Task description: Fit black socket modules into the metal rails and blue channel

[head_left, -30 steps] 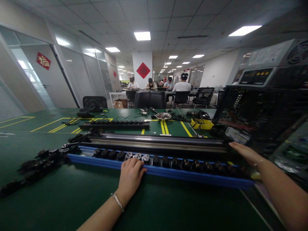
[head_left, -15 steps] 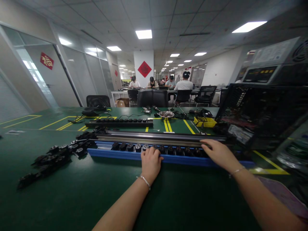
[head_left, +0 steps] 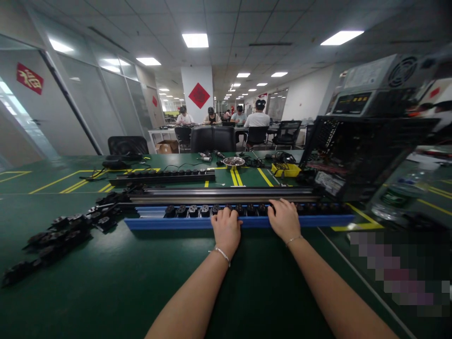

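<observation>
A long blue rail lies across the green table in front of me, with a row of round black socket modules standing in it. My left hand is closed over the rail's front wall near the middle, its fingers curled onto the modules and its thumb along the front side. A short way to its right, my right hand lies over the same rail. Its fingers are stretched toward the back edge and the thumb is apart from them. The modules beneath both hands are partly hidden.
Behind the rail lie long dark metal bars. Loose black modules are piled at left, and a second filled black rail lies farther back. A metal bowl, yellow tray, computer case and bottle stand around.
My right hand has moved left along the rail, closer to my left hand. My left hand stays on the rail near the middle. The view has turned slightly right.
</observation>
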`<state>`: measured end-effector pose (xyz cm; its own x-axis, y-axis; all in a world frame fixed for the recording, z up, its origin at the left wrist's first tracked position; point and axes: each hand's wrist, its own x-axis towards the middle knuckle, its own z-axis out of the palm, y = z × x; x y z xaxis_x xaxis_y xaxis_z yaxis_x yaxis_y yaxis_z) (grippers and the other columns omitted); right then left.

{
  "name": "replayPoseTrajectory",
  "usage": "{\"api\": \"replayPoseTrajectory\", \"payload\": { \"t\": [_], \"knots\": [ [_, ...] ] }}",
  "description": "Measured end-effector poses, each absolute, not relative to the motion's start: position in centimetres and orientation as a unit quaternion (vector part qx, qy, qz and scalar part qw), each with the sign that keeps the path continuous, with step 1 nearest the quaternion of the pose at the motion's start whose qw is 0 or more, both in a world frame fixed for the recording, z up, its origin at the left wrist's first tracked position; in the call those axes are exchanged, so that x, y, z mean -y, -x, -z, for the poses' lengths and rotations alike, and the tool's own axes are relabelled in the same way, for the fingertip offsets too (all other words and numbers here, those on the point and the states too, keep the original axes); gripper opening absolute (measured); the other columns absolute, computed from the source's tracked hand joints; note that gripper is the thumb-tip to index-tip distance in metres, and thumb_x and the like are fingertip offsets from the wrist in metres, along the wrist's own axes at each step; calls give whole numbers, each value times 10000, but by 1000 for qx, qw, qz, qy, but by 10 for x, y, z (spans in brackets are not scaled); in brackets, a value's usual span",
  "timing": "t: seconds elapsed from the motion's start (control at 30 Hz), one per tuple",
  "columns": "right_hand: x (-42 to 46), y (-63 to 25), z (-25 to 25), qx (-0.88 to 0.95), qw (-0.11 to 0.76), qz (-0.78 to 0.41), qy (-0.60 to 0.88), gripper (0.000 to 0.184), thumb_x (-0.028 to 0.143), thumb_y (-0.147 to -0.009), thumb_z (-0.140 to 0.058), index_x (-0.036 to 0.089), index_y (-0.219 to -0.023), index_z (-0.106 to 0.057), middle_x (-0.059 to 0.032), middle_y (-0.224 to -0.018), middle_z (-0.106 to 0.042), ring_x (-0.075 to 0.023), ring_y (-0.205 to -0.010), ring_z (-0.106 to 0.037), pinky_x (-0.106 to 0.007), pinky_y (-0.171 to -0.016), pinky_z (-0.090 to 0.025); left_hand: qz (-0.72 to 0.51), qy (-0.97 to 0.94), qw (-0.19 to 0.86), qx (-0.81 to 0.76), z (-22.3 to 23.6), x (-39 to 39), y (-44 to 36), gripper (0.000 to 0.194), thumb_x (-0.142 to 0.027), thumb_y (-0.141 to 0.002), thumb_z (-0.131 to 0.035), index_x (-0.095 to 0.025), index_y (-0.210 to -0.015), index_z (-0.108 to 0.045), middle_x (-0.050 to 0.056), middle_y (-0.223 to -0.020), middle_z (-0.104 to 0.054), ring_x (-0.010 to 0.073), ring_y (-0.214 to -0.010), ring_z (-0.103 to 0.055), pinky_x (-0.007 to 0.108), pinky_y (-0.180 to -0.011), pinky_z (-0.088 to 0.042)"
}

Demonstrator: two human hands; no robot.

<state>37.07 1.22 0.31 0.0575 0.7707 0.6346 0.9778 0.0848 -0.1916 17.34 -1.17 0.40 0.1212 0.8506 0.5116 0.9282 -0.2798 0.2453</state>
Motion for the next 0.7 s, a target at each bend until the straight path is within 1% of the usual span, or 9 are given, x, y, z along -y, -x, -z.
{"api": "replayPoseTrajectory", "payload": {
  "t": [0.1, 0.23, 0.33, 0.4, 0.47, 0.53, 0.63, 0.7],
  "knots": [
    [-14, -377, 4, 653, 337, 167, 657, 310, 269, -820, -395, 205, -1002, -637, -65, -1014, -663, -258, -1104, -466, -488, -982, -278, 293, 745, 60, 596, -3, 13, -182, 157, -293, -751, -626, -219, -873, -562, 44, -934, -535, 225, -925, -456, 405, -800, -329],
    [-14, -386, 9, 648, 340, 186, 656, 281, 266, -812, -407, 197, -957, -637, -61, -1005, -659, -245, -1095, -470, -450, -983, -275, 298, 756, 51, 581, -4, 13, -188, 153, -300, -750, -624, -219, -864, -565, 47, -937, -556, 234, -929, -467, 405, -792, -356],
    [-13, -390, 9, 658, 337, 192, 646, 265, 255, -802, -418, 195, -936, -639, -61, -975, -662, -238, -1077, -479, -409, -949, -311, 312, 782, 22, 538, -11, 14, -177, 134, -243, -777, -575, -220, -909, -565, 35, -934, -580, 211, -926, -491, 372, -795, -396],
    [-14, -391, 10, 659, 340, 194, 642, 257, 252, -791, -430, 200, -927, -642, -58, -962, -662, -239, -1066, -483, -402, -933, -321, 333, 803, 8, 495, -18, 14, -157, 189, -200, -785, -544, -217, -973, -553, 30, -965, -592, 187, -952, -504, 342, -835, -412],
    [-14, -393, 11, 655, 346, 197, 642, 253, 251, -783, -439, 203, -923, -644, -56, -956, -662, -241, -1063, -485, -405, -931, -321, 360, 803, 35, 474, -25, 15, -127, 220, -197, -798, -512, -218, -1015, -544, 39, -1036, -590, 187, -1021, -500, 350, -903, -398],
    [-15, -393, 11, 654, 349, 198, 641, 250, 249, -782, -442, 207, -922, -645, -55, -958, -661, -241, -1066, -486, -408, -933, -321, 378, 776, 92, 496, -28, 15, -90, 249, -218, -814, -484, -213, -1057, -541, 65, -1126, -569, 218, -1111, -470, 396, -969, -357],
    [-14, -392, 11, 659, 343, 191, 641, 254, 243, -796, -431, 210, -933, -642, -53, -979, -659, -238, -1087, -477, -413, -942, -322, 379, 715, 163, 565, -22, 12, -34, 331, -289, -835, -457, -230, -1157, -507, 85, -1264, -502, 262, -1237, -376, 448, -1005, -319],
    [-12, -387, 11, 651, 338, 190, 653, 269, 241, -811, -411, 211, -956, -635, -50, -1001, -655, -244, -1121, -454, -432, -958, -311, 360, 692, 175, 601, -13, 8, -6, 397, -340, -850, -428, -236, -1232, -462, 102, -1345, -434, 274, -1290, -314, 465, -1013, -307]
  ]
}}
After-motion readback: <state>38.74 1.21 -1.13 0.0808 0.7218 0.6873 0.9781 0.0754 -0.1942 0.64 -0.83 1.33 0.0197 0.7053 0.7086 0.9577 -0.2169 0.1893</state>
